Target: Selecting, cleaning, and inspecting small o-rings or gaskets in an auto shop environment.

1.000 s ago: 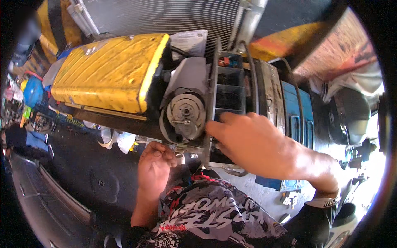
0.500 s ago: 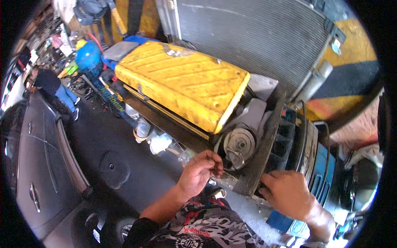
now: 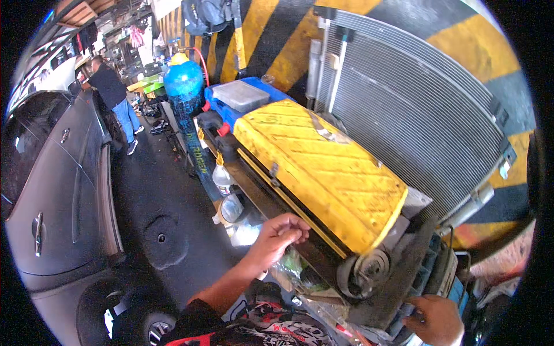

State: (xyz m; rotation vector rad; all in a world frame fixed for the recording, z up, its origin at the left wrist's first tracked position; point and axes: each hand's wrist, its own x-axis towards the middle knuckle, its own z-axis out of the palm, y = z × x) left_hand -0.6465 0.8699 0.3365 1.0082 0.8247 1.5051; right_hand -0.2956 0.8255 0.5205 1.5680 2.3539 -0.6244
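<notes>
My left hand (image 3: 280,236) is raised over the bench's front, left of a round grey metal part (image 3: 372,266), its fingers curled together; whatever they may hold is too small to make out. At the lower right, my right hand (image 3: 433,317) has curled fingers at the edge of a dark compartment tray (image 3: 428,271); what they grip is hidden. A large scuffed yellow toolbox (image 3: 326,173) lies on the bench behind my left hand, beside the round part.
A blue gas cylinder (image 3: 190,98) and blue case (image 3: 231,115) stand beyond the toolbox. A metal radiator (image 3: 404,115) leans against the striped wall. A dark car (image 3: 60,190) lines the left; a person (image 3: 115,98) stands farther along it.
The view has swung left, bringing the aisle, cylinder and person into fuller sight and shifting the bench rightward. My left hand stays curled; my right stays by the compartment tray.
</notes>
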